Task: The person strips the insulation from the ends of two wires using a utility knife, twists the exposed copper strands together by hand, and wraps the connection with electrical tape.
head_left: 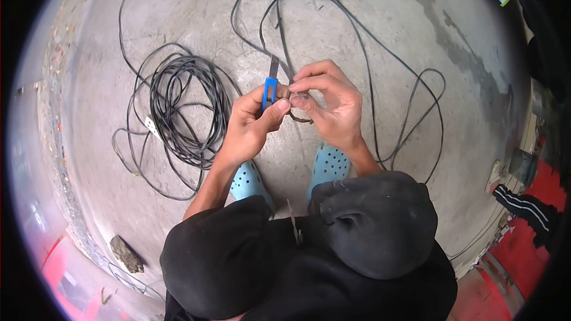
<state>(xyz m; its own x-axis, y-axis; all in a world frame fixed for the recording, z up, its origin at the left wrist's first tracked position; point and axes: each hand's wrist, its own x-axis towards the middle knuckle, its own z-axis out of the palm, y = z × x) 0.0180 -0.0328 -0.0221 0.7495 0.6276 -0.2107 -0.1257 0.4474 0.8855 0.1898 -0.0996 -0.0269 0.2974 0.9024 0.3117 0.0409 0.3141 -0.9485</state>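
My left hand (253, 120) is closed round a blue utility knife (270, 90), its blade (274, 66) out and pointing away from me. The thumb and fingertips of that hand also meet at the black cable (285, 62). My right hand (333, 104) pinches the cable between thumb and fingertips, close beside the left fingertips. A short dark end of cable (301, 120) curves out below the fingers. The exact spot being pinched is small and partly hidden by the fingers.
A coil of black cable (189, 110) lies on the concrete floor at the left, a white socket piece (152, 126) beside it. Loose cable loops (441, 92) spread right. Light-blue clogs (331, 163) stand below my hands. A stone (126, 254) lies lower left.
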